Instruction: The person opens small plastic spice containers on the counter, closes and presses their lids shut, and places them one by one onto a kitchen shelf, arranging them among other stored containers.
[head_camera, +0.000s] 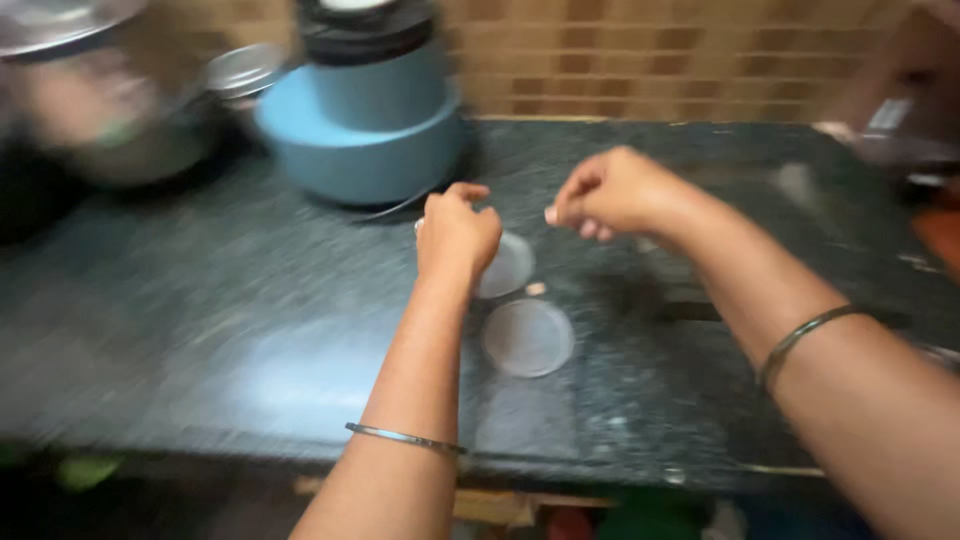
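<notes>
Two hands hover over a dark stone counter (200, 330): the left hand (455, 232) is curled nearly closed above a small clear lid (506, 266), holding nothing I can make out. The right hand (610, 192) is loosely fisted, its contents unclear. A second clear lid (528, 338) lies just nearer, and a blue mixer base (365, 130) stands behind.

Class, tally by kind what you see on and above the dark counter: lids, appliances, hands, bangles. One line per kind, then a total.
Round clear lids: 2, one flat on the counter, one under the left hand
Blue appliance base: 1
Hands: 2, left hand, right hand
Bangles: 2, one on each wrist
Total: 7
</notes>
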